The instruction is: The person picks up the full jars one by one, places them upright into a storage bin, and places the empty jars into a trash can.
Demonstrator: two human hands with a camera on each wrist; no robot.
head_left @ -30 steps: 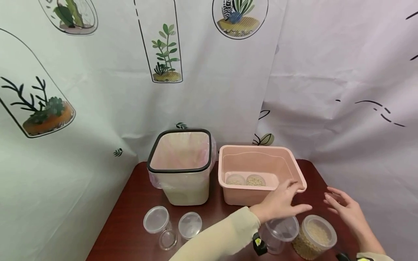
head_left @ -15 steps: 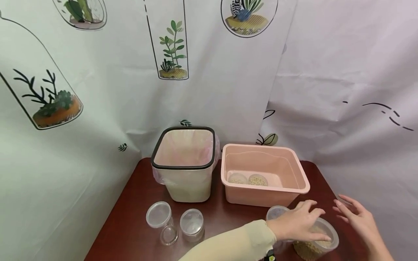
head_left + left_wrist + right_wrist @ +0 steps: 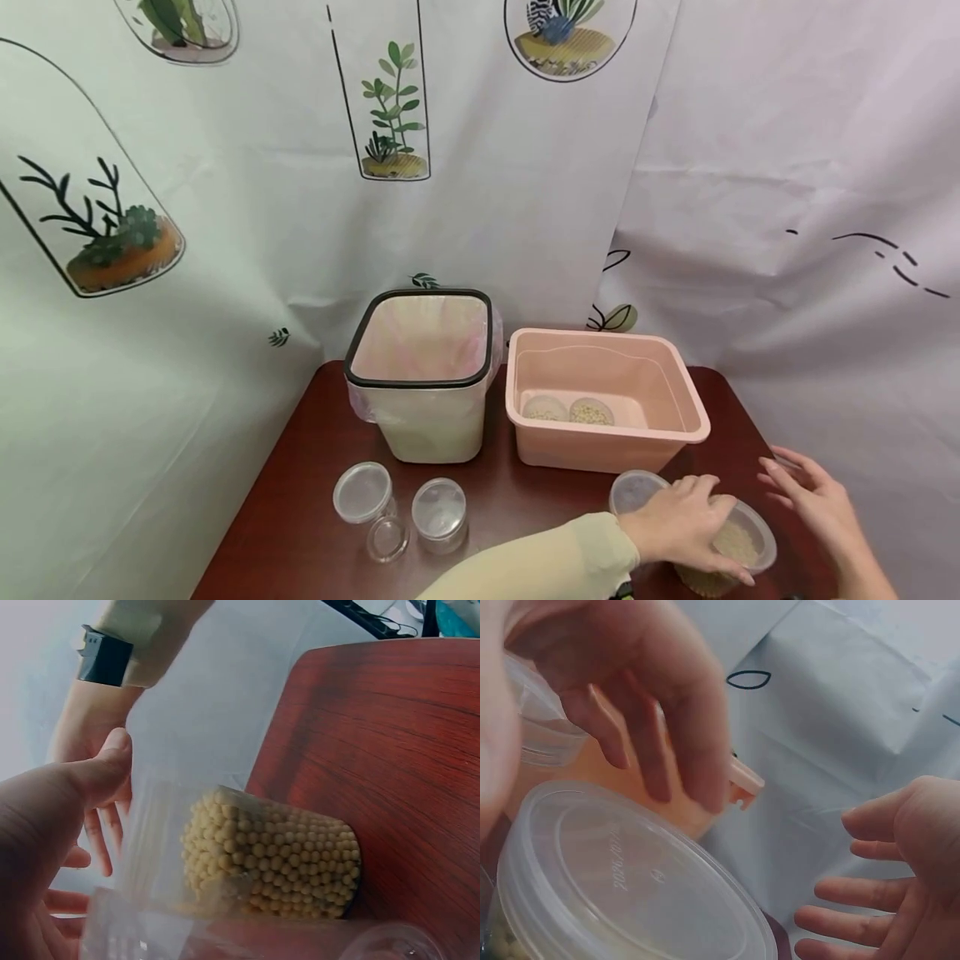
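My left hand [image 3: 678,523] hovers over the lid of a clear plastic jar [image 3: 742,540], thumb apart from the fingers. In the left wrist view the jar's pale yellow soybeans [image 3: 277,859] show through its wall. From the right wrist view, the left hand's bent fingers [image 3: 694,750] hang above the translucent lid [image 3: 652,892], with a gap visible. My right hand [image 3: 817,507] is to the right of this jar, fingers loosely spread, holding nothing. Another lidded clear jar [image 3: 633,490] is partly hidden behind my left wrist.
A pink bin [image 3: 600,450] at the back holds two lidded containers of grain or beans [image 3: 591,412]. Left of it stands a lined trash can [image 3: 431,425] with a black rim. Several clear jars [image 3: 439,512] stand on the dark red table [image 3: 300,500] at the front left.
My left hand has moved from the pink bin's front right corner down and right, over the soybean jar. My right hand has shifted slightly and stays beside the jar.
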